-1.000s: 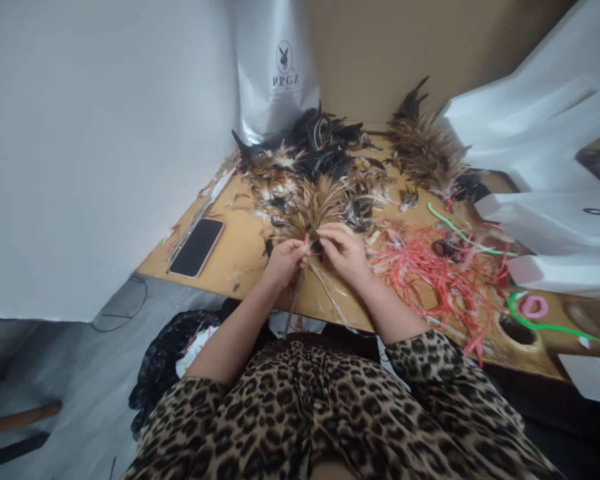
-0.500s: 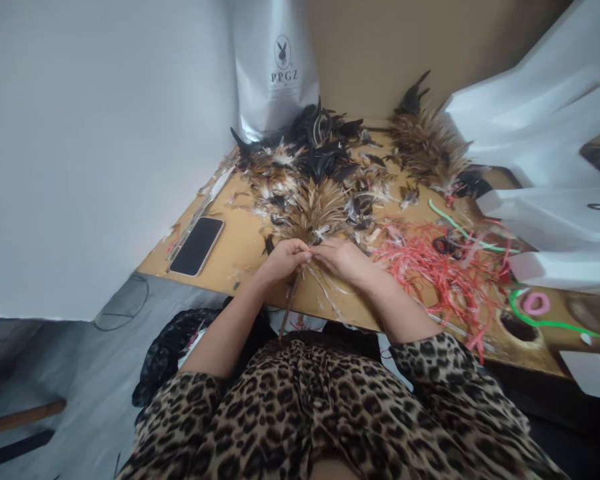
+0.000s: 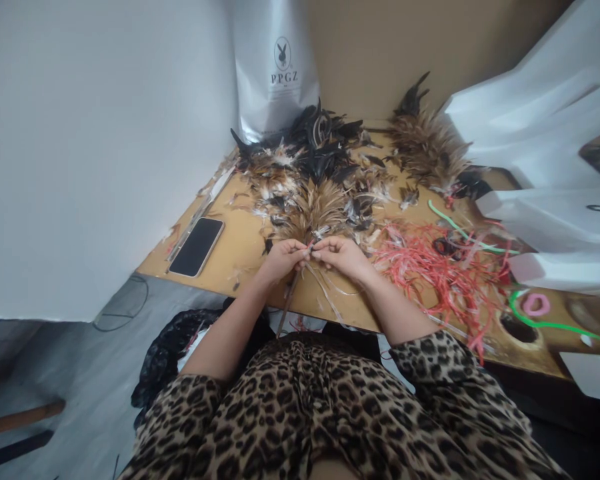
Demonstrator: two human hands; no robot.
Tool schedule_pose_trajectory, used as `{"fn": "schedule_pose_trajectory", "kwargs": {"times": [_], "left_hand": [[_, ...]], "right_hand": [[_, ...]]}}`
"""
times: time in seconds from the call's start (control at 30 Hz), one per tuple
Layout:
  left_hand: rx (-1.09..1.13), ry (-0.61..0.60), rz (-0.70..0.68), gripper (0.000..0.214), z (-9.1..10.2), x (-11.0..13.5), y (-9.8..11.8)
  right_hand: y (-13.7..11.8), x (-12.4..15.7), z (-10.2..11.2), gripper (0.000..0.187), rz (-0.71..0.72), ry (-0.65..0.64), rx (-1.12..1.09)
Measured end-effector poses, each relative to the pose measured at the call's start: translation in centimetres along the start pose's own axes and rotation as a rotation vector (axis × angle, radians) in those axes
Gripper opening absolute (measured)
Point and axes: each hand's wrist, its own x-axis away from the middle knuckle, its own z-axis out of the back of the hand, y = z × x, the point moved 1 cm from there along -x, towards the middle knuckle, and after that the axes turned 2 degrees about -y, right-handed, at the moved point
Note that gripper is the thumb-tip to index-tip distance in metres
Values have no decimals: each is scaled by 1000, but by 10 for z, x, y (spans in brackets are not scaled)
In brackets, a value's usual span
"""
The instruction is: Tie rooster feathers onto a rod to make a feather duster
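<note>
Feather bundle (image 3: 316, 212): your left hand (image 3: 281, 259) clenches quills against stick (image 3: 286, 308) so fan holds together; right hand (image 3: 344, 257) grip pinches pale strip (image 3: 330, 297) taut.

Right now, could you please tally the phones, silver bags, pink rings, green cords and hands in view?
Phone: 1
Silver bag: 1
Pink ring: 1
Green cords: 2
Hands: 2 (left hand, right hand, each with a grip on the feather bundle)
Total: 7
</note>
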Motion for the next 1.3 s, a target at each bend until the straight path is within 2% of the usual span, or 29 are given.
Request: {"fn": "schedule_pose_trajectory", "kwargs": {"times": [0.17,0.33,0.43,0.53,0.67,0.77,0.87,1.1,1.3], "left_hand": [[31,25,-32,23,-4,1,-4],[124,94,21,29,-4,0,-7],[149,119,44,31,-4,0,-6],[123,131,39,25,-6,0,-2],[5,99,30,13,-7,-1,3],[-76,50,19,6,-7,-3,4],[-96,-12,19,6,-5,-5,3],[-51,-154,79,19,0,-4,6],[-107,-101,56,21,-1,-8,3]], "right_hand": [[3,-2,-15,36,-1,131,-195],[6,-5,-13,35,-28,146,-339],[5,-6,-9,35,9,156,-370],[3,-6,-6,31,141,159,-186],[-5,-5,-2,16,475,212,300],[-10,-5,-1,11,582,131,485],[-12,-7,1,11,568,46,531],[-5,-13,9,14,439,-11,465],[-5,-15,11,21,260,-24,340]]}}
